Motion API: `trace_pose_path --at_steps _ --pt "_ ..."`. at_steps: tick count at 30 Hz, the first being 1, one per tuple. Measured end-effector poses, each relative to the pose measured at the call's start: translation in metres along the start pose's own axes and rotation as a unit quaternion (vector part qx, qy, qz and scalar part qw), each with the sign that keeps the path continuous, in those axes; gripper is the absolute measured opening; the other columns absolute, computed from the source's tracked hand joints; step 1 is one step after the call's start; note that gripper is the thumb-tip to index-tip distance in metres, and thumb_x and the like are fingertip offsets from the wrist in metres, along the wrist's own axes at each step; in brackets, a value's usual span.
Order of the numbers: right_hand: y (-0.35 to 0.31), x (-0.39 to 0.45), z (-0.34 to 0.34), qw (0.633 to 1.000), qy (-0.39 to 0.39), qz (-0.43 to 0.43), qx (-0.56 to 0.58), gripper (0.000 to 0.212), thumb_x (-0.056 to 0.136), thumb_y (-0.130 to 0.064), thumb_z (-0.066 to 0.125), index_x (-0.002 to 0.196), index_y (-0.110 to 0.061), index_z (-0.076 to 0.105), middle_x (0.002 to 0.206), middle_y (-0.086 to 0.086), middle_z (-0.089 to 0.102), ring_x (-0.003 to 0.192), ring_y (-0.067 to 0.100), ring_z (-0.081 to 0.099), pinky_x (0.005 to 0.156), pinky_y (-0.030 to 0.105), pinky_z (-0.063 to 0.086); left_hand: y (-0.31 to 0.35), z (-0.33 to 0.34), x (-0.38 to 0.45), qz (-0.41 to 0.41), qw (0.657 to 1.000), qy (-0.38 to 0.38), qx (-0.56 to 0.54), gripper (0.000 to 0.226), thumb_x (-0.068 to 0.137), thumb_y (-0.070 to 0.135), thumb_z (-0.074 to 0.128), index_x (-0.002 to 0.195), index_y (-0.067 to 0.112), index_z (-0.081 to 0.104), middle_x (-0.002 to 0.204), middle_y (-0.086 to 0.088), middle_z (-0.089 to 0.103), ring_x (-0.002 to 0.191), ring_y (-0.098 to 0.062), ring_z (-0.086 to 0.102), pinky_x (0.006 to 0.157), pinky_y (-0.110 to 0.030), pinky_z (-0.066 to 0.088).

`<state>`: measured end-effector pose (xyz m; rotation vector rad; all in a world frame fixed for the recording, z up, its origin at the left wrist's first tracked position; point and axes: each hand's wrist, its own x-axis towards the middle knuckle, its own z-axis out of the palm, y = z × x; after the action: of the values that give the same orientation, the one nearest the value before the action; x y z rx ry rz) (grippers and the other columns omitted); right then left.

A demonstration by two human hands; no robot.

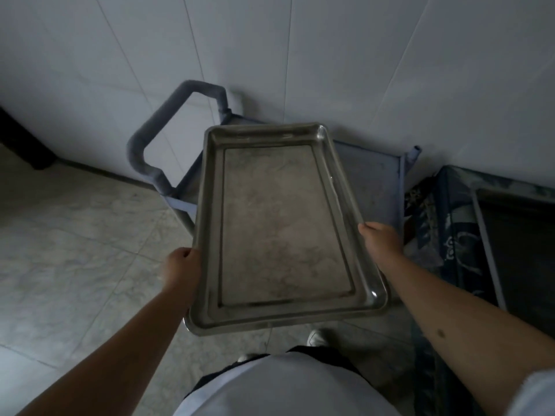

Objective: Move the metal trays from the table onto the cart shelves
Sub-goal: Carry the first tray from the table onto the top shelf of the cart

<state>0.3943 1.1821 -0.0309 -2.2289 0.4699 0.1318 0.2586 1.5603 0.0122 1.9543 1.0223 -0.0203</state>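
Note:
I hold a rectangular metal tray [279, 223] with a dull, stained bottom in the air in front of me, tilted slightly. My left hand [181, 264] grips its left long rim near the close end. My right hand [381, 238] grips the right long rim, fingers hidden under it. The tray hovers over the top shelf [371, 175] of a blue-grey cart, which stands against the white wall. Most of that shelf is hidden behind the tray.
The cart's padded handle [168, 127] sticks out to the left. On the right stands a table with a dark patterned cloth [450, 232] and another metal tray [522, 250] on it. Tiled floor [75, 235] lies open to the left.

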Motion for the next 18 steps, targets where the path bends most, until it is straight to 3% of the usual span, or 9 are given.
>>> trace_pose_path --at_steps 3,5,11,14,18 --pt "-0.001 0.023 0.001 1.0 -0.022 -0.009 -0.02 0.03 0.092 -0.031 0.061 0.098 -0.004 0.074 0.098 0.017 0.072 0.094 0.035 0.063 0.085 0.041 0.049 0.006 0.008 -0.001 -0.029 0.999 -0.005 -0.037 0.031 0.089 0.03 0.055 0.086 0.004 0.07 0.081 -0.016 0.07 0.073 -0.03 0.063 0.063 -0.039 0.049" --pt "0.001 0.04 0.0 0.999 -0.03 -0.014 -0.013 0.03 0.092 -0.029 0.061 0.1 -0.003 0.073 0.096 0.017 0.071 0.093 0.035 0.063 0.083 0.041 0.048 0.01 0.016 -0.005 -0.055 0.996 -0.013 -0.063 0.027 0.088 0.035 0.056 0.088 0.013 0.072 0.084 -0.009 0.073 0.074 -0.025 0.067 0.062 -0.034 0.051" --pt "0.005 0.088 -0.013 0.996 -0.074 -0.041 0.031 0.03 0.089 -0.023 0.062 0.086 0.006 0.067 0.073 0.015 0.06 0.071 0.027 0.054 0.07 0.037 0.044 0.021 0.051 -0.025 -0.11 0.983 -0.014 -0.145 0.024 0.091 0.037 0.062 0.09 0.015 0.071 0.089 -0.013 0.074 0.085 -0.033 0.071 0.08 -0.052 0.06" --pt "0.002 0.111 -0.014 0.992 -0.099 -0.074 0.0 0.029 0.092 -0.022 0.061 0.09 0.005 0.069 0.085 0.024 0.068 0.081 0.036 0.062 0.073 0.038 0.047 0.022 0.066 -0.034 -0.128 0.973 0.002 -0.19 0.024 0.094 0.035 0.062 0.093 0.012 0.07 0.094 -0.019 0.073 0.087 -0.036 0.071 0.079 -0.05 0.059" --pt "-0.016 0.14 -0.008 0.981 -0.13 -0.139 -0.044 0.028 0.091 -0.022 0.061 0.088 0.005 0.069 0.087 0.027 0.067 0.078 0.024 0.057 0.075 0.041 0.048 0.021 0.082 -0.049 -0.159 0.955 0.027 -0.249 0.027 0.099 0.035 0.059 0.099 0.009 0.068 0.096 -0.02 0.07 0.082 -0.033 0.069 0.075 -0.047 0.059"
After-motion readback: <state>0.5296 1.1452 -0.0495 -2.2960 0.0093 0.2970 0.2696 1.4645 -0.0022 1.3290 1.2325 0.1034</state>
